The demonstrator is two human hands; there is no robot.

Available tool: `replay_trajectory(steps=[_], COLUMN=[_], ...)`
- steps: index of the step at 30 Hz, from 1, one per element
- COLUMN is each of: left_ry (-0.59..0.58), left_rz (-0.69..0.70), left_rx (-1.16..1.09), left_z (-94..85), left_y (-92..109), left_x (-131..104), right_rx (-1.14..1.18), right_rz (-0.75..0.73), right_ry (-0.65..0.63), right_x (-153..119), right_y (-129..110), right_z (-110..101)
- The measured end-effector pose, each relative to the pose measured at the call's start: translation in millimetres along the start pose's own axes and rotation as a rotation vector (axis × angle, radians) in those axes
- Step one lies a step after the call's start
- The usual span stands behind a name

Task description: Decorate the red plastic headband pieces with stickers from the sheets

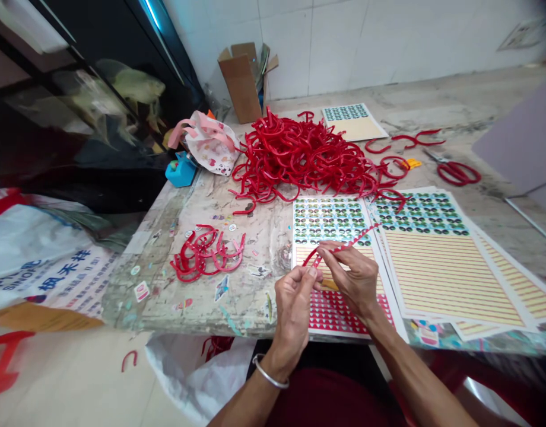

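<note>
My left hand [295, 296] pinches a curved red band [309, 256] above a sticker sheet [330, 220]. Close on its right, my right hand [353, 276] has its fingers closed on a thin red strip [364, 235] with a scalloped edge, which slants up to the right. The strip meets the band near both sets of fingertips. Rows of blue-green stickers and red hearts cover parts of the sheet beneath. A large heap of red bands [300, 157] lies beyond my hands, and a smaller pile [206, 252] sits to the left.
More sticker sheets [451, 273] overlap at the right, with another sheet [355, 123] behind the heap. Red-handled scissors [457, 172] lie at the back right. A cardboard box [241, 86], a patterned bag [212, 145] and a blue tape dispenser [181, 171] stand at the back left.
</note>
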State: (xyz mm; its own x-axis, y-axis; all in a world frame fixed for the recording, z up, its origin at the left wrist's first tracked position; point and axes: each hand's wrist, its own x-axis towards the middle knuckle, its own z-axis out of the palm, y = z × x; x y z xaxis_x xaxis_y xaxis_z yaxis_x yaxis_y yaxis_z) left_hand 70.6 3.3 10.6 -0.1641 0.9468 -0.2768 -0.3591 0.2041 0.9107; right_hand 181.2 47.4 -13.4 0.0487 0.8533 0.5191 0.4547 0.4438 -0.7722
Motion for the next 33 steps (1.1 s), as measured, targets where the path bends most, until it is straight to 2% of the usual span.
replay_trajectory(steps=[6, 12, 20, 23, 27, 33], left_ry=[0.033, 0.008, -0.035, -0.079, -0.158, -0.292], left_rz=[-0.033, 0.044, 0.014, 0.007, -0.038, -0.018], left_rx=[-0.048, -0.011, -0.002, 0.032, 0.064, 0.205], left_z=[1.8, 0.6, -5.1, -9.2, -16.4, -16.5], left_y=[-3.8, -4.1, -9.4, -10.8, -10.4, 5.1], left_x=[-0.9, -1.0, -4.7, -4.9, -1.2, 11.4], right_rx=[0.11, 0.299, 0.559, 0.557, 0.472, 0.375], right_rz=[0.161, 0.379, 0.596, 0.582, 0.483, 0.337], right_ry=[0.021, 0.024, -0.01, -0.009, 0.014, -0.034], right_x=[-3.3, -4.0, 5.9, 7.4, 6.0, -0.6], right_y=[-5.8, -6.0, 0.8, 1.3, 0.4, -6.5], right_z=[4.9, 9.5, 6.1, 3.4, 1.4, 0.8])
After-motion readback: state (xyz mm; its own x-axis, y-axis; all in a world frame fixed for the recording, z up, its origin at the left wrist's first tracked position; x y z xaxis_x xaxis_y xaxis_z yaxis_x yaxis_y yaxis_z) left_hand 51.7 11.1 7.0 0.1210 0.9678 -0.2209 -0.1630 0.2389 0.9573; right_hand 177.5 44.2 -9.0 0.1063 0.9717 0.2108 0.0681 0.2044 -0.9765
